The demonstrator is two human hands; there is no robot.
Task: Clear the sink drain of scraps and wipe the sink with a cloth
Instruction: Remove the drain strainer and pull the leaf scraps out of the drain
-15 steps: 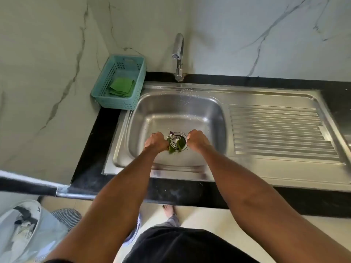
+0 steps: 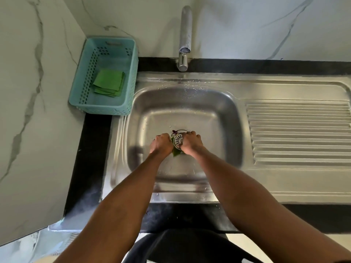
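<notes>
Hidden: fingertips of both hands curl down out of sight at the drain; the drain opening under the strainer (image 2: 178, 141) is covered, and how much scrap sits there cannot be told.
Cut off: the drainboard (image 2: 298, 133) runs off the frame at 3 o'clock; both forearms leave the frame at 6 o'clock.
Hard to make out: a small dark purple bit (image 2: 174, 132) at the strainer's 12 o'clock edge, possibly a scrap; motion blur softens the basin walls.
Left hand (image 2: 161, 144): fingers curled, knuckles up, at 9 o'clock of the strainer, touching the green leaf scrap (image 2: 175, 152); seemingly gripping it, though the grip itself is hidden.
Right hand (image 2: 190, 143): fingers curled around the strainer's 3 o'clock rim, holding it.
Strainer: white, slotted, tilted, between the 2 hands at the middle of the sink (image 2: 182, 114) floor.
Leaf scrap: pokes out at 6 o'clock of the strainer, between the wrists.
Cloth (image 2: 109, 83): green, folded, lying in the teal basket (image 2: 103, 109) at 10 o'clock of the basin, well apart from both hands.
Tap (image 2: 185, 37): at 12 o'clock, spout over the back rim.
Counter (image 2: 91, 149): black, around the sink.
</notes>
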